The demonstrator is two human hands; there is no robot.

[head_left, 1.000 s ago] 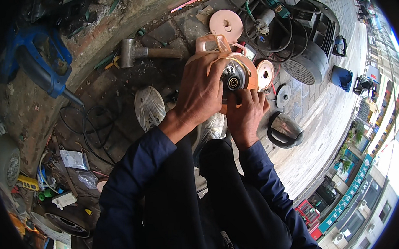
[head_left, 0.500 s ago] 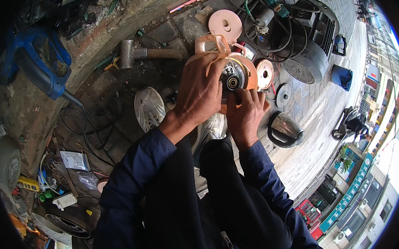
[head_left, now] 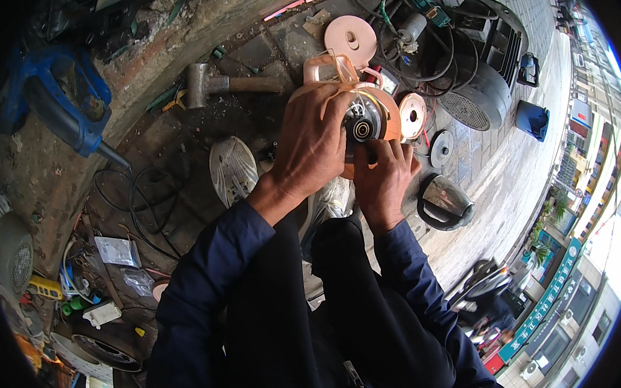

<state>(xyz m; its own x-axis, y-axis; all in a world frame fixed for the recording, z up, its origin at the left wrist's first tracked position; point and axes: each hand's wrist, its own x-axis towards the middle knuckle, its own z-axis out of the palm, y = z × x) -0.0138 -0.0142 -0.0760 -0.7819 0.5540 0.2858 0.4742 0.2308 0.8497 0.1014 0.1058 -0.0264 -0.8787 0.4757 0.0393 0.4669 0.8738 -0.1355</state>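
Note:
My left hand [head_left: 314, 138] is wrapped over the left side of a round orange housing [head_left: 391, 113] and steadies it above my shoes. Inside the housing sits a dark round core [head_left: 363, 130] with concentric rings at its middle and pale wires along its upper edge. Close against the core's lower right edge, my right hand [head_left: 386, 182] has its thumb and fingers pinched together. Whatever is between those fingertips is hidden. A pale orange frame like a handle [head_left: 330, 66] shows just beyond my left hand.
A hammer [head_left: 227, 85] lies beyond my left hand. Past the housing are a pale disc [head_left: 350, 42], a large dark motor [head_left: 466, 95] and tangled cables. A grey disc [head_left: 441, 148] and a shiny rounded container [head_left: 445, 201] lie to the right. A blue power tool [head_left: 63, 102] stands far left.
Both hands keep nearly the same place and grip on the orange housing. On the street at the right, a rider on a scooter has moved nearer, toward the lower part of the view.

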